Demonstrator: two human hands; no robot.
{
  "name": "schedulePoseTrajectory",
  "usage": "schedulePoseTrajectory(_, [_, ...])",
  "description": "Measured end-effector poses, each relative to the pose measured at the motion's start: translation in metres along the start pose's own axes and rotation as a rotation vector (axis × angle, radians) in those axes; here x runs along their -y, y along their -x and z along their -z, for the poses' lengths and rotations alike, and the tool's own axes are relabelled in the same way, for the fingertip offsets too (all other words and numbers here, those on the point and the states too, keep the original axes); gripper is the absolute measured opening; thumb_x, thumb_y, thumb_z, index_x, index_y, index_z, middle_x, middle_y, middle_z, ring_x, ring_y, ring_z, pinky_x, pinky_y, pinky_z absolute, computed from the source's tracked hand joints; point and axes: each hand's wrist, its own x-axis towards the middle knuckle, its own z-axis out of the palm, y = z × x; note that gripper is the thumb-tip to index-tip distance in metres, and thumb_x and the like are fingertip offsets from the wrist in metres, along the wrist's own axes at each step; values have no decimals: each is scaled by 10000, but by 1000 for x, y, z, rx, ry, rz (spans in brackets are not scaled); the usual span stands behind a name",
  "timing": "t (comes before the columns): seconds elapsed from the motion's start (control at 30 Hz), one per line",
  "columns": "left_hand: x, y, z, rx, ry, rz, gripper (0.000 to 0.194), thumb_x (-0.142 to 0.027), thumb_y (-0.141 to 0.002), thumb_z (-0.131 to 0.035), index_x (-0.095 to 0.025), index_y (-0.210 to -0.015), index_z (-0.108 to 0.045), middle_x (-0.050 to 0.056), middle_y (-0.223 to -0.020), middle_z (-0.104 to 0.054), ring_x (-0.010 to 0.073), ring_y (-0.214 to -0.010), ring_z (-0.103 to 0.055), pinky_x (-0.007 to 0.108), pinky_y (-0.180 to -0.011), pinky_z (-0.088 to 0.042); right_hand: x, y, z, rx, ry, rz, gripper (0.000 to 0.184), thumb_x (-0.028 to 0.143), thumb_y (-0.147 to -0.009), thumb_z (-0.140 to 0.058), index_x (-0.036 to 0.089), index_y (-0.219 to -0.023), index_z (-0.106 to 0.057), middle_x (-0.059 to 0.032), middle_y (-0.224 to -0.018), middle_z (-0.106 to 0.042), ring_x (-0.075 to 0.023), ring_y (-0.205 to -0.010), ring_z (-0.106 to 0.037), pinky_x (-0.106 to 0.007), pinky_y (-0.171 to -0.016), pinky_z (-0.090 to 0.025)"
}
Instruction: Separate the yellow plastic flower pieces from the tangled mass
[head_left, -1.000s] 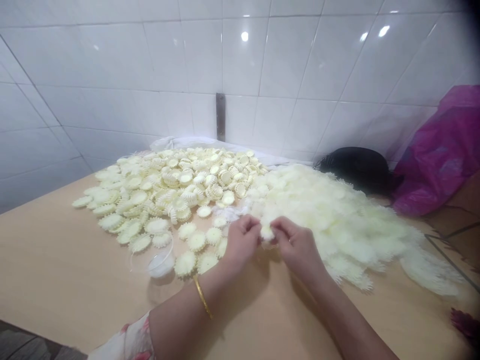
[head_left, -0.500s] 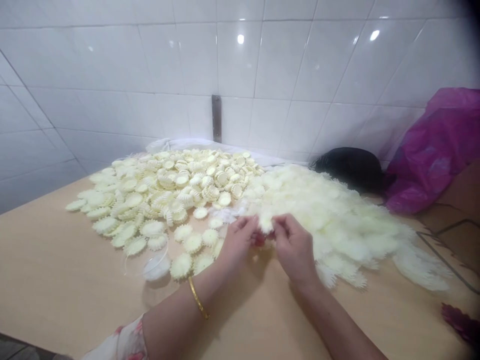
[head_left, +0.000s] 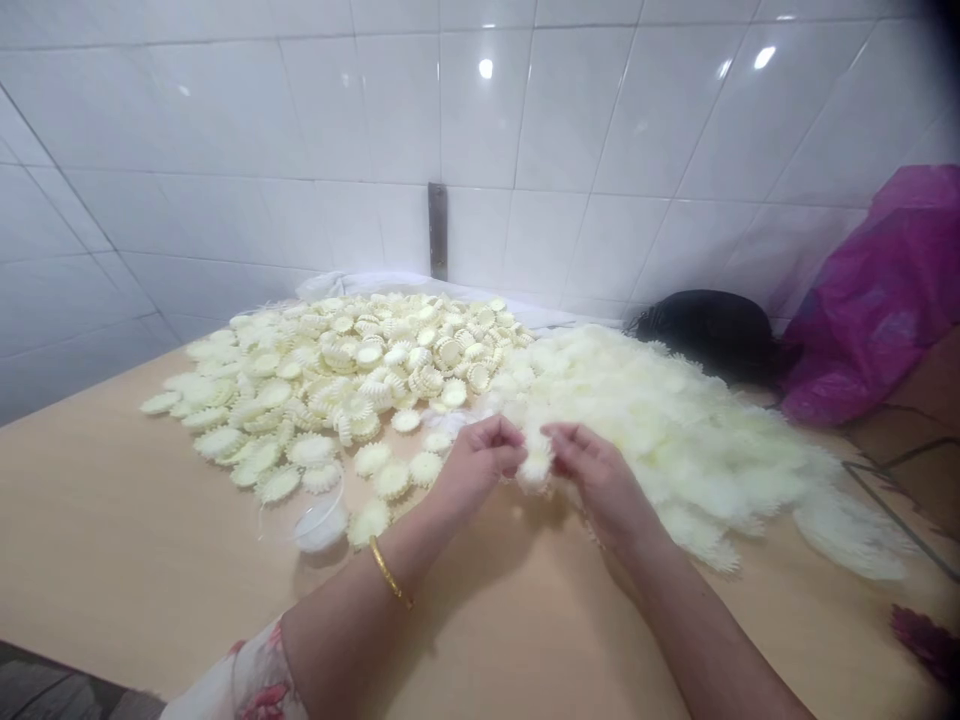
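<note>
A small pale-yellow flower-like piece point(head_left: 535, 465) with a fringed edge is held up over the near middle of the table, slightly blurred. My left hand point(head_left: 484, 458) pinches its left side between thumb and fingers. From the right, my right hand point(head_left: 596, 475) has its fingertips closed together at the piece's edge. Behind my left hand lies a heap of cream, scallop-edged discs point(head_left: 360, 365), with several loose discs point(head_left: 392, 478) in front of it. Beyond my right hand spreads a pile of thin, pale-yellow fringed petal pieces point(head_left: 660, 430).
A small translucent round container point(head_left: 321, 525) stands left of my left forearm on the wooden table point(head_left: 150, 560). At the back right are a black rounded object point(head_left: 705, 330) and a magenta plastic bag point(head_left: 877, 300). A dark red piece point(head_left: 926, 640) lies at the right edge.
The hands stay at the flower-like piece, turning it and shifting their fingertips around it. Their gap has widened slightly. The view has swayed a little; the piles look unchanged.
</note>
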Motion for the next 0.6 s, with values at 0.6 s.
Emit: schedulePoseTrajectory(0.6, [10, 9, -19, -70, -146, -60, 213, -268, -728, -542, -133, -567, -504, -10, -517, -486, 104, -523, -511, 238, -529, -428, -2, 4, -13, -201, 769, 391, 177, 214, -752, -438, 183, -595, -512, -6, -570, -526, -139, -553, -484, -253, -541, -365])
